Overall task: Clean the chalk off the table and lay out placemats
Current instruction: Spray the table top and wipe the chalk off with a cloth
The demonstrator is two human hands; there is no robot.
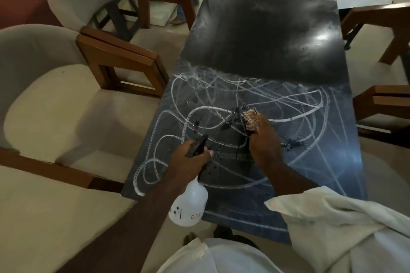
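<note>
Head view looked down on the dark table (pixel 261 35), with both of my hands over its near half. My left hand (pixel 190 159) was clenched round the black trigger head of the spray bottle (pixel 189 204), fingers curled about its neck. The nozzle poked out past my knuckles toward the middle of the tabletop, and the white translucent body hung below my wrist over the table's near left corner. My right hand (pixel 264 139) was curled tight on a bunched, pinkish patterned cloth (pixel 250 118). The cloth stuck out beyond my fingertips on the far side, low at the surface, though I could not tell whether it pressed down. Dark wet drops (pixel 230 117) lay just beside the cloth and between my two hands. White chalk lines (pixel 153 175) looped and crossed over the near half, while the far half showed dark and glossy with faint smears. Cushioned wooden chairs (pixel 55 106) stood just beside the table's left edge, and my white sleeve (pixel 332 213) hung over the near right corner
</note>
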